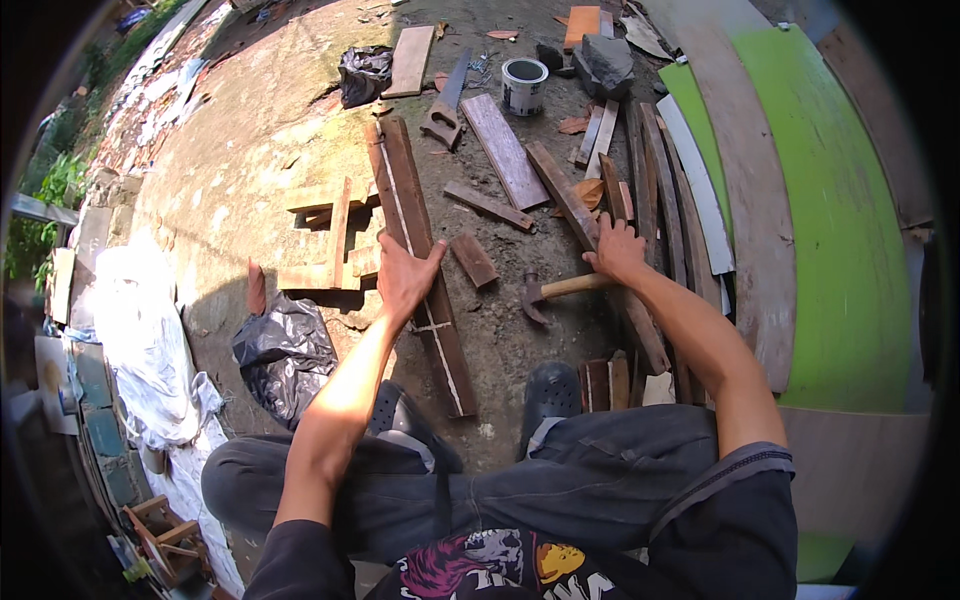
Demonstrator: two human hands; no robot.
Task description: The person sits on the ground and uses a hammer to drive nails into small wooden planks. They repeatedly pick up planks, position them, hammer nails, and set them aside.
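Note:
My left hand [408, 278] is closed across a long dark brown wooden beam [432, 318], its thumb on the right side. A whitish line runs along the beam, with a short cross mark near its lower end. To the right, my right hand [618, 250] grips a long brown wooden plank [567, 192] lying at a slant. A claw hammer [535, 296] lies with its metal head toward the middle; its wooden handle runs under my right wrist. Between the hands lie a short wood block [473, 260] and a thin wood strip [489, 206].
Beyond lie a handsaw [448, 105], a paint can [524, 88], a grey rock [604, 68] and a pale board [504, 150]. A small wooden frame [338, 235] and a black plastic bag [285, 360] are at left. Stacked planks and a green panel [835, 220] line the right.

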